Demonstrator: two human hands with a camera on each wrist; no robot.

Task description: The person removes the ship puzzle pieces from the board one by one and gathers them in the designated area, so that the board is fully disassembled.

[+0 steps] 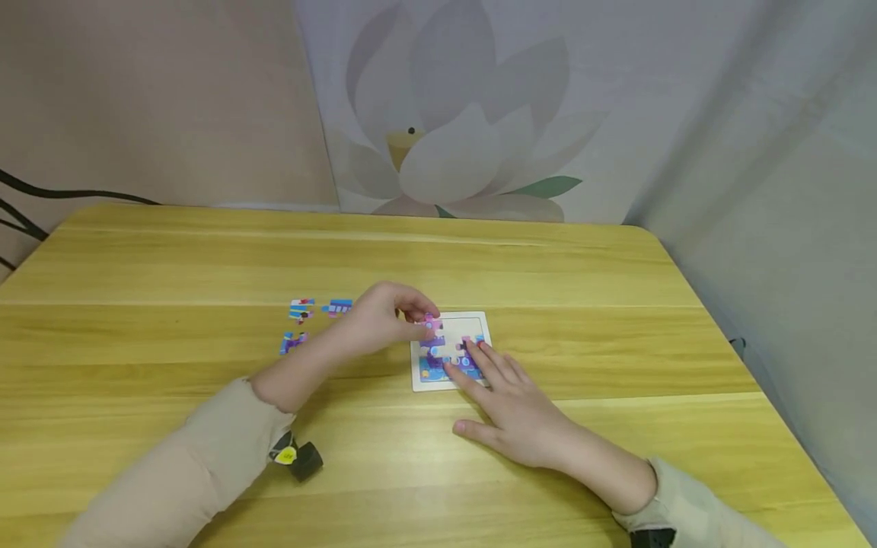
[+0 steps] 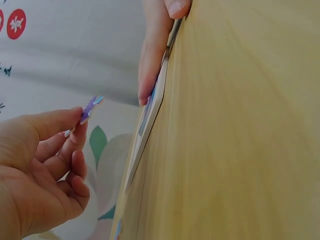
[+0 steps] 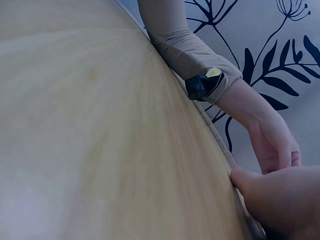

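Pinching a small purple puzzle piece (image 2: 89, 111) between thumb and fingertips, the left hand (image 1: 384, 316) holds it just above the upper left part of the puzzle board (image 1: 479, 323); in the left wrist view the piece is tilted, one end raised toward the board. The right hand (image 1: 510, 403) lies flat with straight fingers, pressing on the board's lower right part. The board is nearly square, its edges roughly parallel to those of the surface (image 1: 617, 304), and it sits near the middle. Three loose pieces (image 1: 301, 310) lie in a cluster to the left, well apart from the board. Pale yellow wood grain runs across the surface; behind it hangs a flower-print cloth (image 1: 466, 144) against a beige wall.
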